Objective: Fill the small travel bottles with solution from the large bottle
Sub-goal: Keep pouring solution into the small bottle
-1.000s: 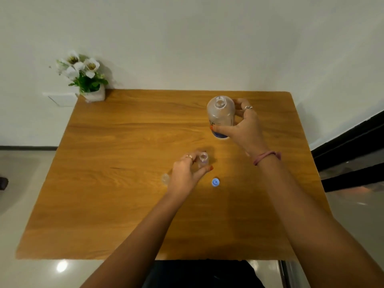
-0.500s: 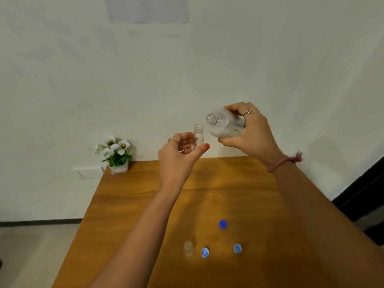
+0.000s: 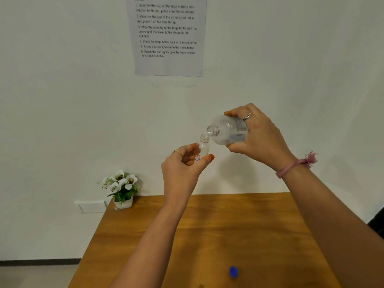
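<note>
Since half a second ago I tip the large bottle (image 3: 227, 130), gripped in my right hand (image 3: 257, 136), further so its mouth sits just above-right of the upright travel bottle (image 3: 203, 145) pinched in my left hand (image 3: 182, 169).

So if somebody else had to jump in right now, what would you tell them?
Left hand: holds the small travel bottle upright, uncapped, in the air above the table.
Right hand: grips the large bottle, tipped sideways, its open mouth just above the small one's opening.
A blue cap lies on the table.
Done: both bottles are uncapped and lined up.
Left: pour, set the large bottle down, cap both. I can't tell whether liquid is flowing yet, or see any other travel bottles.
</note>
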Action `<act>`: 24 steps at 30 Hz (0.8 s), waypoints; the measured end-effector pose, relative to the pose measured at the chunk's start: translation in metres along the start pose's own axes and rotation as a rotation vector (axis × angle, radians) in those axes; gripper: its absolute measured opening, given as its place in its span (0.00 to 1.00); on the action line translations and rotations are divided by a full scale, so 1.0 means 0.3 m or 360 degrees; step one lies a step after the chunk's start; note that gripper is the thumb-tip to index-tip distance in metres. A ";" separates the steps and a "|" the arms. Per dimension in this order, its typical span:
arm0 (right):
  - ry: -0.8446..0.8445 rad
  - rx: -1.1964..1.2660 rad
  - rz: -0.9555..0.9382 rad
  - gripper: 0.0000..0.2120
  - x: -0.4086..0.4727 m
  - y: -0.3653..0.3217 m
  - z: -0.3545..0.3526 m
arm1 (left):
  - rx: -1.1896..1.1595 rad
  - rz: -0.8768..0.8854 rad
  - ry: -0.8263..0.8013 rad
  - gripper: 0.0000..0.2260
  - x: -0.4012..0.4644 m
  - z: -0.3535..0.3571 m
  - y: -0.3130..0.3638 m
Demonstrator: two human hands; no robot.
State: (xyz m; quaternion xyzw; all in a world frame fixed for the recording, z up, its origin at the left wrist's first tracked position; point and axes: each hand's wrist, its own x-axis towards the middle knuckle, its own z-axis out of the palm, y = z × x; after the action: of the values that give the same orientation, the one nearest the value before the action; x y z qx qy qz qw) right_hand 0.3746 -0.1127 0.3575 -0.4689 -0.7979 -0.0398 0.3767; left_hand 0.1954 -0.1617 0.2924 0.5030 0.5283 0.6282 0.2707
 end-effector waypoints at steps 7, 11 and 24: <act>-0.0035 -0.0157 -0.0072 0.29 0.026 -0.016 -0.024 | -0.0009 0.0018 -0.0008 0.18 0.010 0.000 0.005; -0.0055 -0.0258 -0.0111 0.29 0.037 -0.018 -0.033 | -0.0023 0.0022 0.0008 0.18 0.014 0.006 0.007; -0.0065 -0.0404 -0.0181 0.30 0.069 -0.033 -0.045 | -0.0017 0.0040 -0.0005 0.19 0.039 0.014 -0.004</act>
State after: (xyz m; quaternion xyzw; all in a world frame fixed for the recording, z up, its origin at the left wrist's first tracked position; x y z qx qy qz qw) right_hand 0.3689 -0.1089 0.3834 -0.4675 -0.8193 -0.1520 0.2951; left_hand 0.1948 -0.1494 0.2950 0.5092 0.5181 0.6336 0.2663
